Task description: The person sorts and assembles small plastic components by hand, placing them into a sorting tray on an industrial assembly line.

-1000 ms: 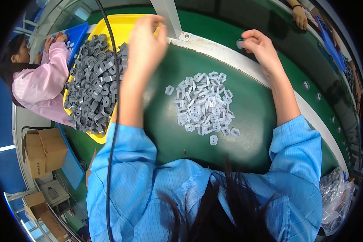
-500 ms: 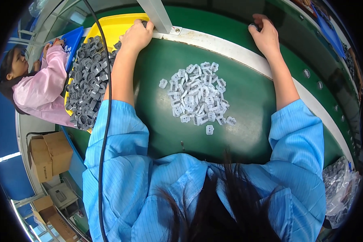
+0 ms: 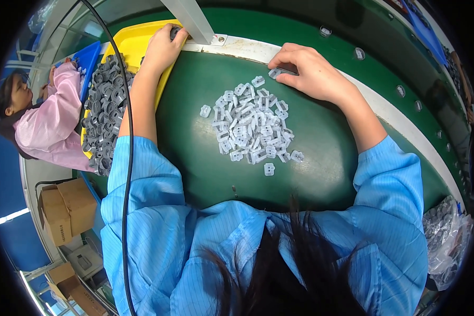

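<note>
A green work surface (image 3: 195,158) carries a heap of small white plastic pieces (image 3: 253,126) and a yellow tray (image 3: 129,45).

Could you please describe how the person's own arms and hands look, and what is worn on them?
Both hands, the left hand and the right hand, are bare: no gloves, rings or watch show. The forearms are bare too. The light blue sleeves with thin darker stripes are pushed up to about the elbows. A black cable runs across the left sleeve.
</note>
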{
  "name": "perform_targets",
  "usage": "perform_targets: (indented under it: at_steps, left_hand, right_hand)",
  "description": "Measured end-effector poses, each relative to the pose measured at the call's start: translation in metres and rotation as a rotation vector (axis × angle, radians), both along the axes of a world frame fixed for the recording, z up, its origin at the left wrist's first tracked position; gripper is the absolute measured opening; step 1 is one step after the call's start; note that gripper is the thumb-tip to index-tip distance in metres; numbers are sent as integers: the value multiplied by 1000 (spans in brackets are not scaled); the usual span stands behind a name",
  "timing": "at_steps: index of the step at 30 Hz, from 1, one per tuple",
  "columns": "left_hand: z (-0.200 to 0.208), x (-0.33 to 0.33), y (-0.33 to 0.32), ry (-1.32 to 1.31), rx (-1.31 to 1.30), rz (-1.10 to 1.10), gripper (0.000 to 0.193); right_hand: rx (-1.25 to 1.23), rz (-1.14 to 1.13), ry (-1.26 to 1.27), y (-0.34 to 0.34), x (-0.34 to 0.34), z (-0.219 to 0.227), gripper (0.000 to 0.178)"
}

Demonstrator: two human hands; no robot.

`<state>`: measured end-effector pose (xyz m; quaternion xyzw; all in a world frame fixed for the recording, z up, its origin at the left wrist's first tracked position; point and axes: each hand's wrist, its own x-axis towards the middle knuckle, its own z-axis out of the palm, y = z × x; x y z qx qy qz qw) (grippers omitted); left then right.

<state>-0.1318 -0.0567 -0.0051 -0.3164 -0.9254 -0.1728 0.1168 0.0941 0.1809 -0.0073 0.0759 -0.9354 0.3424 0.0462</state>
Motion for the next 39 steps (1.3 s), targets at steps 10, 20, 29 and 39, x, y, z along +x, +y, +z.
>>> perform_targets:
  at_steps: [10, 20, 29, 39]
  left_hand:
    - [43, 84, 15, -607, 805, -112, 44]
    - [5, 119, 50, -923, 588, -222, 34]
    - [-5, 132, 63, -872, 704, -277, 40]
    - [-8, 142, 67, -994, 920, -316, 26]
  right_hand:
    - [-8, -48, -27, -4, -1, 9, 23]
    - [-12, -196, 27, 1, -5, 6, 16]
    - [-847, -256, 33, -10, -22, 9, 15]
    - [-455, -343, 234, -22, -21, 3, 18]
